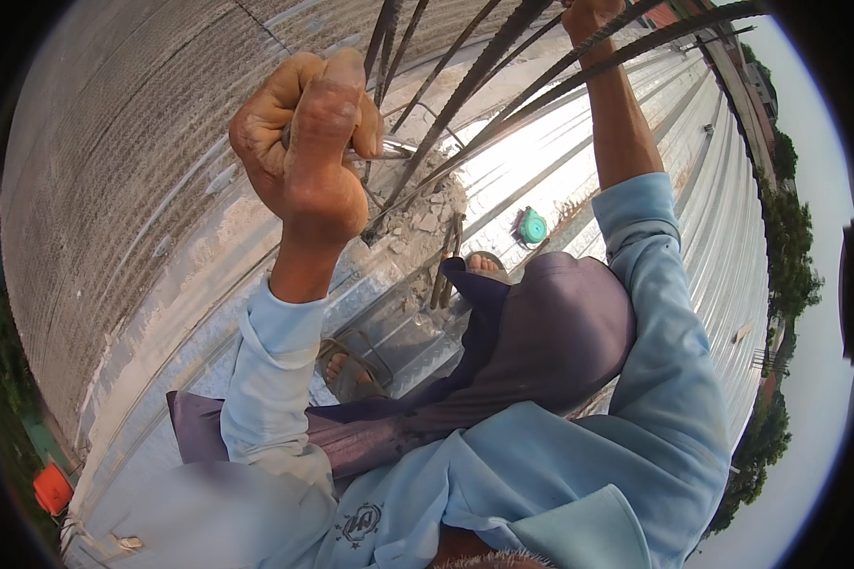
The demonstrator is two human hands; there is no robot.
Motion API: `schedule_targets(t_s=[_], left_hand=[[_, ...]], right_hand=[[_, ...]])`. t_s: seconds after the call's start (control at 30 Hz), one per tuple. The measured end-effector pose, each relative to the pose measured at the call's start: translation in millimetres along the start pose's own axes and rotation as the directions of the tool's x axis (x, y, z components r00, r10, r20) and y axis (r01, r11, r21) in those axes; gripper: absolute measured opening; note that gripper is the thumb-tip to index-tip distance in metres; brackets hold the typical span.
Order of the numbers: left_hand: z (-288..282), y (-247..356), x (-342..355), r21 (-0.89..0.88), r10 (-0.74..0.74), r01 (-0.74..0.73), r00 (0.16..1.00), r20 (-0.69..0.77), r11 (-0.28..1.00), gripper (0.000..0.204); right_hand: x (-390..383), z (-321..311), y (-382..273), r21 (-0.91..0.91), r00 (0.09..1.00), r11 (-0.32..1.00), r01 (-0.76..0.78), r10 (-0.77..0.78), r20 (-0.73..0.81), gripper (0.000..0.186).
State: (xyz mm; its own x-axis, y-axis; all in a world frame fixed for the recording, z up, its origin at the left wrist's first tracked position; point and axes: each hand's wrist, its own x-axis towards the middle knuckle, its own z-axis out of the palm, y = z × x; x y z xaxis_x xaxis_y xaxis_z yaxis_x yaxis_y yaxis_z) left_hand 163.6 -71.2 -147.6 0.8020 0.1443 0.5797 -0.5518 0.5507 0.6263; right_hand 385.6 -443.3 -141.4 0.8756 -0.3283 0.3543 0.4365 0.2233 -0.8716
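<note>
My left hand (304, 142) is raised and closed in a fist. A shiny metal tool (396, 149) sticks out of it toward the bars; the fingers hide most of it, so its kind is unclear. Beside and beyond the fist, a cluster of ribbed steel rebars (479, 81) rises and fans out toward the upper edge. My right hand (590, 13) is at the top edge among the bent rebars. Its fingers are cut off, so its grip does not show.
Broken concrete rubble (425, 220) lies around the rebar base. A rusty two-legged tool (446, 261) is near my feet. On the corrugated metal roof (626, 313) rests a teal round case (532, 226). A rough ribbed wall (133, 180) stands left; an orange object (53, 489) is far below.
</note>
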Motion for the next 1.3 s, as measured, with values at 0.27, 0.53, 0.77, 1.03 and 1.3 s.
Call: schedule_targets(t_s=[0.27,0.53,0.77,1.03,1.3], left_hand=[[-38,17,-28,-0.079,-0.072,0.057,0.975,-0.208,0.995,0.026],[-115,33,-85,-0.164,-0.049,0.001,0.957,-0.286,0.986,0.023],[-103,37,-99,-0.099,-0.036,0.012,0.971,-0.238,0.995,0.022],[-144,32,-109,-0.108,-0.048,-0.004,0.878,-0.476,0.994,0.029],[-83,29,-82,-0.105,-0.036,0.007,0.962,-0.271,0.994,0.025]], right_hand=[[6,-14,-4,0.009,1.0,1.0,0.018,-0.018,-0.001,0.051],[9,-14,6,0.004,0.997,1.0,-0.002,0.002,0.072,0.055],[4,-27,-6,-0.012,0.996,1.0,-0.013,0.014,0.093,0.058],[2,-21,-5,0.014,0.997,1.0,-0.006,0.005,0.076,0.061],[-11,-15,-2,0.024,0.999,1.0,-0.016,0.014,0.052,0.064]])
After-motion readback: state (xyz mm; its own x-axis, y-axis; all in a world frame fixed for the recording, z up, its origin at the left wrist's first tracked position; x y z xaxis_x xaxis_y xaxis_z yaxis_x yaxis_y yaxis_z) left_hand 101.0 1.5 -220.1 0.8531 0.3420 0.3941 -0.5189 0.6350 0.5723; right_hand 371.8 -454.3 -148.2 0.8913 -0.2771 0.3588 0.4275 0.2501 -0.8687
